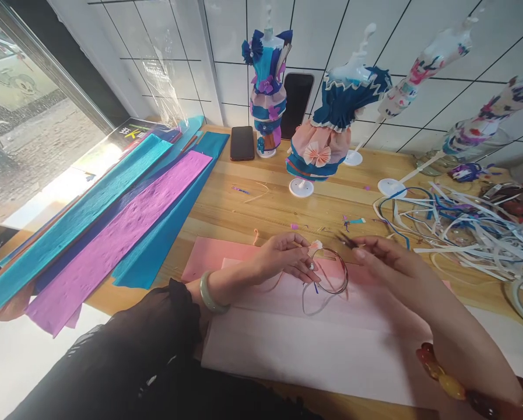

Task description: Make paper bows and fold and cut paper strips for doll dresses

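Observation:
My left hand is closed in a pinch on a thin headband, beside a small pink paper bow on its rim. The band arches over a pink paper sheet lying in front of me. My right hand is just right of the band, fingers curled together around a thin dark tool whose tip points at the bow. A pale green bangle sits on my left wrist, an amber bead bracelet on my right.
Long teal and purple crepe paper strips lie at left. Several small mannequins in paper dresses stand at the back beside two phones. A tangle of white and blue paper strips covers the right of the wooden table.

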`<state>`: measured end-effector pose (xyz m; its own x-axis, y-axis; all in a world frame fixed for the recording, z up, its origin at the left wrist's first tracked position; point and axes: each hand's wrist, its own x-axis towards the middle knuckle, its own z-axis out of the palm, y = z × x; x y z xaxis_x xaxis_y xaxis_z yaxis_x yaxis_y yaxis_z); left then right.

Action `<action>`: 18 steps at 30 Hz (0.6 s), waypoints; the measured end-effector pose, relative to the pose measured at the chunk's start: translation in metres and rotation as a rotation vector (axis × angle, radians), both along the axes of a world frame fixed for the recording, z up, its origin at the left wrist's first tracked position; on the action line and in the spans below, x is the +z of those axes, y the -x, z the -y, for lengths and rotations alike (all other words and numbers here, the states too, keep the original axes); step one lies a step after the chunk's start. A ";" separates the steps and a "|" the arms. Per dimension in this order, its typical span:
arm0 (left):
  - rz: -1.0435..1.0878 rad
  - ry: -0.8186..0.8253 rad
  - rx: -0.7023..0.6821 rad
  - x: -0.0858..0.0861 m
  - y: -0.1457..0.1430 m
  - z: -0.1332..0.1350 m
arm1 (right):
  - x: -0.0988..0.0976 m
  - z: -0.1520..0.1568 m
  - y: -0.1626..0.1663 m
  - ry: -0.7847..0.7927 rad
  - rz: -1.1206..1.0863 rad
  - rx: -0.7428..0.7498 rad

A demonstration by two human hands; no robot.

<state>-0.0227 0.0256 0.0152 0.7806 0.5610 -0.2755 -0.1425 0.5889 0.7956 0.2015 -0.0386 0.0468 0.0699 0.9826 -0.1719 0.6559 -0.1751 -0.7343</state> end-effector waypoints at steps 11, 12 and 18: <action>-0.025 -0.065 0.095 0.003 0.000 -0.001 | -0.009 -0.003 0.013 -0.413 0.558 0.127; -0.028 -0.072 0.103 0.003 0.000 -0.001 | -0.006 -0.002 0.022 -0.409 0.441 0.218; -0.027 -0.086 0.157 0.003 0.001 -0.002 | -0.005 0.001 0.046 -0.284 0.271 0.531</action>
<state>-0.0235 0.0280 0.0182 0.6748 0.6975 -0.2409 -0.2053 0.4910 0.8466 0.1556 -0.0400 0.0417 -0.4323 0.9001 0.0548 0.7676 0.3992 -0.5014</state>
